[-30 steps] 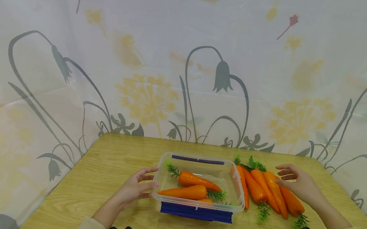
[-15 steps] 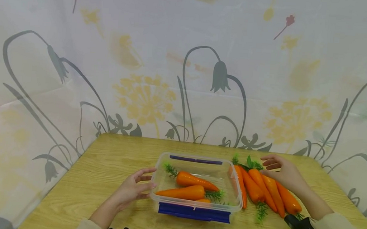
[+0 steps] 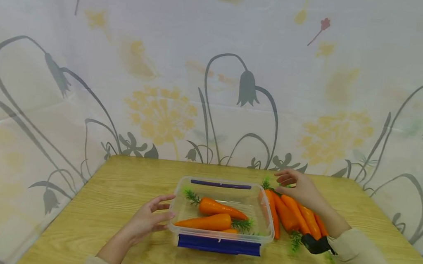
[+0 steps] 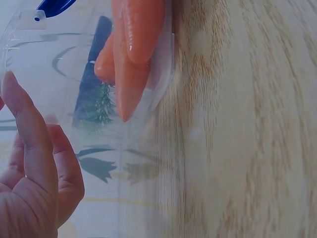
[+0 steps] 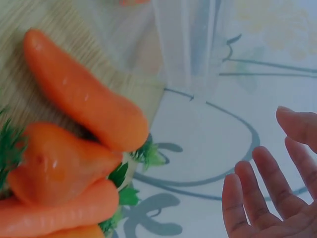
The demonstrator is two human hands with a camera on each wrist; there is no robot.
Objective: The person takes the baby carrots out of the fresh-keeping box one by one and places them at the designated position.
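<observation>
A clear plastic box with blue clips stands on the wooden table and holds carrots. My left hand rests with relaxed fingers against the box's left wall, holding nothing. To the right of the box lies a row of loose carrots with green tops. My right hand hovers with spread fingers over the far ends of those carrots, holding nothing.
A floral curtain hangs close behind the table and along both sides. The table's far edge runs just behind the box. Bare wood lies to the left of my left hand and at the far right.
My right hand has moved left and away from me, from the right end of the carrot row to its far, leafy ends near the box. The left hand has hardly moved.
</observation>
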